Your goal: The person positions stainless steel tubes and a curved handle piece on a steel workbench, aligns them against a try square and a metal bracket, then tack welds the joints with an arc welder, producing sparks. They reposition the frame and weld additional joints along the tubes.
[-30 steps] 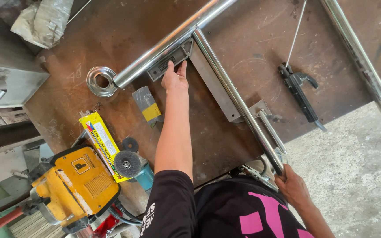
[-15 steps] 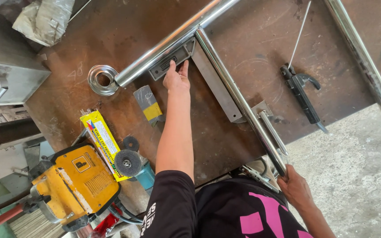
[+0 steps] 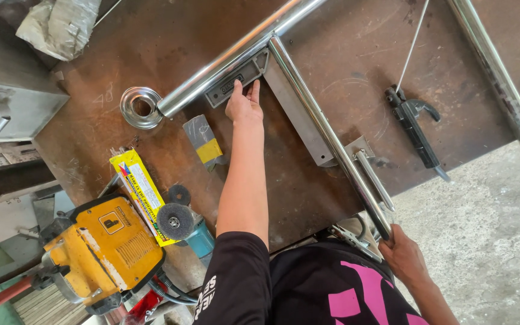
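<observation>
My left hand (image 3: pixel 244 105) reaches across the rusty steel table (image 3: pixel 356 66) and presses on a grey metal square (image 3: pixel 284 96) set in the corner where two shiny steel tubes meet. The long tube (image 3: pixel 224 60) runs diagonally toward the upper right. The shorter tube (image 3: pixel 326 132) runs from that joint down toward me. My right hand (image 3: pixel 403 257) grips the near end of this shorter tube at the table's edge.
A round steel flange (image 3: pixel 141 107) lies by the long tube's end. A welding electrode holder (image 3: pixel 416 129) with its rod lies to the right. A yellow rod box (image 3: pixel 142 192), an angle grinder (image 3: pixel 182 225) and a yellow machine (image 3: pixel 100 250) sit lower left. Another steel tube (image 3: pixel 501 96) crosses at right.
Both hands stay in place; only the view has shifted slightly.
</observation>
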